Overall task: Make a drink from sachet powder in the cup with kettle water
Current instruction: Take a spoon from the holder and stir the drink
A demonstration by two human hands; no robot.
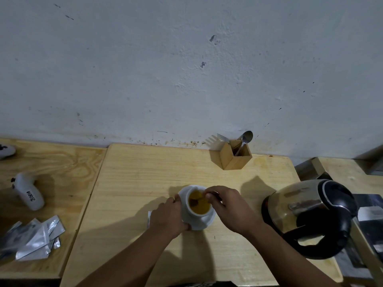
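Left hand (167,218) cups round white saucer (204,223) — right hand (230,210) grip pinches thin spoon (199,199) in cup (196,206).

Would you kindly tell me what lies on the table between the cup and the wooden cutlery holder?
Nothing: in the head view, only bare tabletop separates the cup from the wooden cutlery holder.

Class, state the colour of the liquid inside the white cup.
Yellow-orange liquid in the cup, seen best in the head view.

Your left hand (169,217) grips the saucer (204,223) under the cup (187,212). Your right hand (228,210) holds a spoon (196,200) in the yellow drink.
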